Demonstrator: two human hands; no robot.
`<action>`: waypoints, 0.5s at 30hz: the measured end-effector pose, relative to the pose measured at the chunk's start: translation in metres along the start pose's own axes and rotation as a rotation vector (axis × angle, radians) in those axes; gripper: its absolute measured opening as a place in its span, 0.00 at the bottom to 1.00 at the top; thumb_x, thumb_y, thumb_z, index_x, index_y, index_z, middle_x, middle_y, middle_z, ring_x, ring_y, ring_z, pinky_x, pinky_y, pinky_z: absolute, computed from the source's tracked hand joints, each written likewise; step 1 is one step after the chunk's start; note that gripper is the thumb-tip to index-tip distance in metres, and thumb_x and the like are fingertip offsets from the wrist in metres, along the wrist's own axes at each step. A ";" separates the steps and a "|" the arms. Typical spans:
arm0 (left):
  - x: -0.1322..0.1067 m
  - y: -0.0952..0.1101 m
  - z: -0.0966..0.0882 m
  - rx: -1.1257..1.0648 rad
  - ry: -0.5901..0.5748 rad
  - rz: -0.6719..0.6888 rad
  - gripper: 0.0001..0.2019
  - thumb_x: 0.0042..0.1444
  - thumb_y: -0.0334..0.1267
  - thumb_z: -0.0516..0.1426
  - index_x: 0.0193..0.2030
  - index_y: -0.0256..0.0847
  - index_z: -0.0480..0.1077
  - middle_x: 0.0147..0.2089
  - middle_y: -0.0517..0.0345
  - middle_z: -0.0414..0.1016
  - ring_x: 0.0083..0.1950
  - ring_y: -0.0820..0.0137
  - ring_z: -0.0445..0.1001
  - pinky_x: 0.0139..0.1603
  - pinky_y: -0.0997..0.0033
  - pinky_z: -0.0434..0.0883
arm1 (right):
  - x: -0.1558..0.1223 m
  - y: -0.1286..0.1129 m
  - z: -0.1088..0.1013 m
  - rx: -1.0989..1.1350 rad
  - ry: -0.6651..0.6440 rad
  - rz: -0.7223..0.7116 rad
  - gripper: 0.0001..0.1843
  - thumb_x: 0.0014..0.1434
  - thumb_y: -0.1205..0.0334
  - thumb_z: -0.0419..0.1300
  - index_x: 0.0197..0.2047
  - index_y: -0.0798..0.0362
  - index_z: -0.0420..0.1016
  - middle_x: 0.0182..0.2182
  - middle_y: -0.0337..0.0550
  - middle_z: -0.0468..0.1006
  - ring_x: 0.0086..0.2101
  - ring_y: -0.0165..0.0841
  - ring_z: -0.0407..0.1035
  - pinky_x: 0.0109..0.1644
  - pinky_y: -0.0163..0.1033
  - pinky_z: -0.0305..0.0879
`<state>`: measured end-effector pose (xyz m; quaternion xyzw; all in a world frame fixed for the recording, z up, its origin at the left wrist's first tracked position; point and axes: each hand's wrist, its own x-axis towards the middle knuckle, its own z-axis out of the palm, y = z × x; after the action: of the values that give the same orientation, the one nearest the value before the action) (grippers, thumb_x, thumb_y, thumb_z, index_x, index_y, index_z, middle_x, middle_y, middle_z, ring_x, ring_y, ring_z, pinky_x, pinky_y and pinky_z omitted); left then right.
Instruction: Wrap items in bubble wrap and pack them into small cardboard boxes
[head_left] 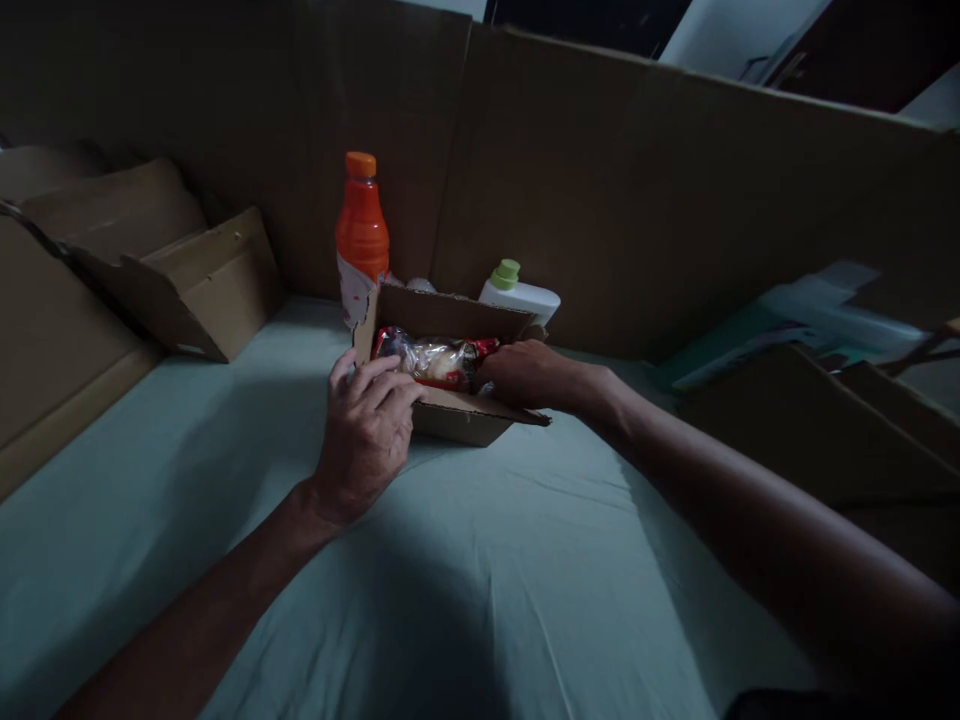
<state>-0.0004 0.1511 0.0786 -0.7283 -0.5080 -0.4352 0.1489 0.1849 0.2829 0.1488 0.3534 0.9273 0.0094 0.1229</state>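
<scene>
A small open cardboard box (459, 428) stands on the cloth in front of me. In it lies a clear plastic packet (439, 358) with red ends and pale contents. My left hand (367, 430) rests at the box's front left edge, fingers apart and slightly bent over the rim, their tips near the packet. My right hand (517, 370) reaches into the box's right end, curled at the red end of the packet; its fingertips are hidden inside.
Behind the box stand an orange bottle (362, 225) and a white bottle with a green cap (519, 292). Cardboard boxes (217, 285) are at left. A greenish spray bottle (795, 320) sits at right by more cardboard (810, 420). A tall cardboard wall (637, 180) closes the back.
</scene>
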 end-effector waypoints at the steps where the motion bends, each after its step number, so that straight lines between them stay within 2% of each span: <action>1: -0.001 0.000 0.000 0.003 0.008 0.007 0.10 0.63 0.27 0.53 0.44 0.44 0.74 0.43 0.57 0.81 0.58 0.59 0.74 0.69 0.43 0.60 | -0.004 0.001 -0.005 -0.006 -0.010 -0.005 0.18 0.51 0.75 0.67 0.40 0.44 0.86 0.32 0.38 0.84 0.31 0.36 0.76 0.34 0.37 0.62; 3: -0.003 -0.001 -0.003 0.007 0.039 -0.006 0.12 0.62 0.28 0.55 0.49 0.44 0.73 0.51 0.53 0.78 0.62 0.57 0.71 0.70 0.44 0.60 | -0.021 0.004 -0.018 -0.045 0.041 -0.017 0.18 0.51 0.73 0.68 0.43 0.45 0.85 0.36 0.40 0.85 0.36 0.39 0.78 0.39 0.40 0.65; 4: -0.004 -0.002 -0.005 0.005 0.064 -0.028 0.14 0.62 0.29 0.56 0.53 0.44 0.72 0.58 0.50 0.74 0.66 0.55 0.68 0.70 0.44 0.59 | -0.034 0.007 -0.023 -0.066 0.117 -0.011 0.17 0.53 0.71 0.68 0.45 0.47 0.84 0.40 0.43 0.85 0.39 0.41 0.78 0.43 0.43 0.66; 7: -0.015 -0.010 -0.008 -0.023 0.136 -0.133 0.29 0.59 0.33 0.59 0.68 0.45 0.61 0.73 0.44 0.56 0.74 0.50 0.56 0.72 0.44 0.57 | -0.091 0.015 -0.024 -0.041 0.513 0.099 0.12 0.62 0.63 0.62 0.48 0.51 0.82 0.45 0.48 0.84 0.45 0.43 0.77 0.49 0.48 0.66; 8: -0.020 -0.015 -0.007 -0.045 0.142 -0.178 0.33 0.59 0.34 0.60 0.70 0.45 0.57 0.74 0.43 0.52 0.75 0.49 0.54 0.73 0.44 0.56 | -0.109 0.017 -0.016 0.022 0.637 0.175 0.11 0.65 0.60 0.59 0.46 0.52 0.82 0.43 0.48 0.84 0.43 0.42 0.77 0.48 0.47 0.67; 10: -0.031 -0.027 0.000 -0.125 0.107 -0.295 0.37 0.58 0.36 0.60 0.72 0.45 0.52 0.74 0.41 0.52 0.75 0.50 0.54 0.73 0.43 0.56 | -0.135 0.019 0.014 0.252 0.733 0.349 0.13 0.66 0.56 0.57 0.42 0.53 0.81 0.36 0.47 0.84 0.33 0.37 0.76 0.39 0.42 0.69; 12: -0.043 -0.038 0.012 -0.260 0.029 -0.446 0.38 0.58 0.38 0.60 0.73 0.45 0.50 0.74 0.40 0.53 0.74 0.51 0.56 0.71 0.44 0.59 | -0.139 0.016 0.052 0.526 0.677 0.449 0.18 0.63 0.51 0.60 0.49 0.55 0.79 0.36 0.48 0.83 0.28 0.34 0.73 0.31 0.39 0.69; 14: -0.053 -0.047 0.026 -0.442 -0.063 -0.586 0.38 0.57 0.38 0.60 0.72 0.44 0.51 0.72 0.40 0.56 0.72 0.52 0.60 0.69 0.46 0.64 | -0.120 0.006 0.088 0.744 0.585 0.435 0.30 0.59 0.48 0.63 0.60 0.57 0.72 0.45 0.54 0.82 0.31 0.35 0.75 0.31 0.39 0.71; 15: -0.055 -0.050 0.032 -0.538 -0.103 -0.637 0.37 0.57 0.38 0.60 0.72 0.43 0.52 0.71 0.40 0.59 0.70 0.53 0.63 0.68 0.48 0.65 | -0.105 0.000 0.102 0.821 0.556 0.406 0.33 0.59 0.49 0.64 0.62 0.58 0.69 0.48 0.56 0.81 0.33 0.36 0.75 0.32 0.39 0.72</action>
<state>-0.0343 0.1609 0.0053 -0.5684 -0.5830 -0.5396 -0.2143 0.2842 0.2068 0.0734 0.5287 0.7654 -0.2373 -0.2798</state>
